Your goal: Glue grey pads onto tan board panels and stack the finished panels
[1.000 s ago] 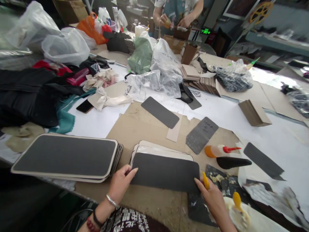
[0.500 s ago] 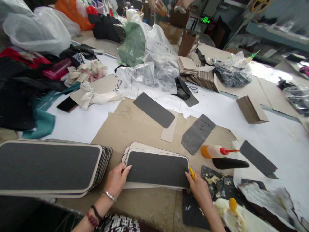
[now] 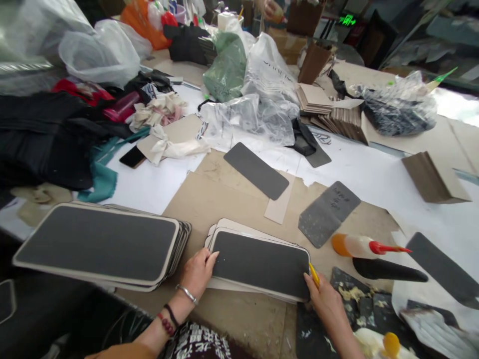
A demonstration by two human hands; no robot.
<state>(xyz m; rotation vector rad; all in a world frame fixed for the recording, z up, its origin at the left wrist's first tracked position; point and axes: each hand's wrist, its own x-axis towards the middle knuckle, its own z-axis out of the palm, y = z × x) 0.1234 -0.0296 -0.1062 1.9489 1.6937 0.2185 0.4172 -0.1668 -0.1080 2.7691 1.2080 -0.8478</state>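
Observation:
A dark grey rounded panel (image 3: 262,263) lies on top of a small stack of cream boards (image 3: 239,230) at the near edge of the table. My left hand (image 3: 198,271) rests on the panel's left end, fingers curled against its edge. My right hand (image 3: 325,298) presses the panel's right end and holds a yellow-handled tool (image 3: 314,274) between its fingers. To the left sits a larger stack of finished boards (image 3: 101,244), dark panels on cream backing.
A glue bottle with an orange base and red nozzle (image 3: 361,246) lies right of the stack, beside a black tool (image 3: 389,271). Loose grey panels (image 3: 256,170) (image 3: 329,213) lie on brown cardboard. Plastic bags, fabric and a phone (image 3: 131,156) crowd the far side. Another person's hand (image 3: 271,9) works at the back.
The dark panel, held slightly off the stack a second ago, now lies flat and squared on the top cream board. Both hands stay at its ends. The camera has shifted slightly.

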